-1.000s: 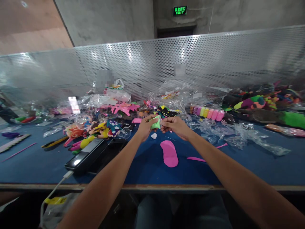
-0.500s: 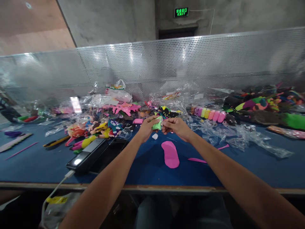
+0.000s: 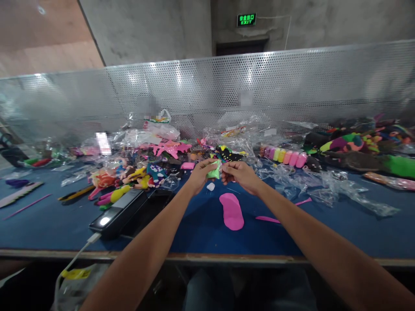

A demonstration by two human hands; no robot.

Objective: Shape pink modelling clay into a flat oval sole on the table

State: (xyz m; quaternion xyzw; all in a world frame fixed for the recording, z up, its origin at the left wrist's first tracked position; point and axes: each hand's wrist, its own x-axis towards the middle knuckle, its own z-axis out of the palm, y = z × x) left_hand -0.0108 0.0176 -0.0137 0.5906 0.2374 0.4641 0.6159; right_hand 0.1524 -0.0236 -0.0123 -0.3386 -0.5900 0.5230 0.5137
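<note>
Over the middle of the table, my left hand (image 3: 200,173) is closed on a small light-green packet of what looks like modelling clay (image 3: 214,170). My right hand (image 3: 241,175) pinches the clear wrapper at the packet's right edge, its fingertips close to those of my left. Below both hands a flat pink clay piece (image 3: 232,211), rounded at the ends, lies on the blue table (image 3: 201,235). A little white lump (image 3: 210,186) rests just under the packet. A pink modelling tool (image 3: 267,219) is partly hidden beneath my right forearm.
A black device (image 3: 118,214) with a white cable lies to the left. Colourful clay figures (image 3: 139,176) and a pink star shape (image 3: 171,149) are heaped behind it. Wrapped clay packs (image 3: 285,156) and crumpled clear bags (image 3: 337,190) spread rightwards. A perforated metal screen (image 3: 201,86) borders the back.
The camera view has tipped very slightly. Both hands stay at the green packet, with only a small shift of the right fingers at its edge.
</note>
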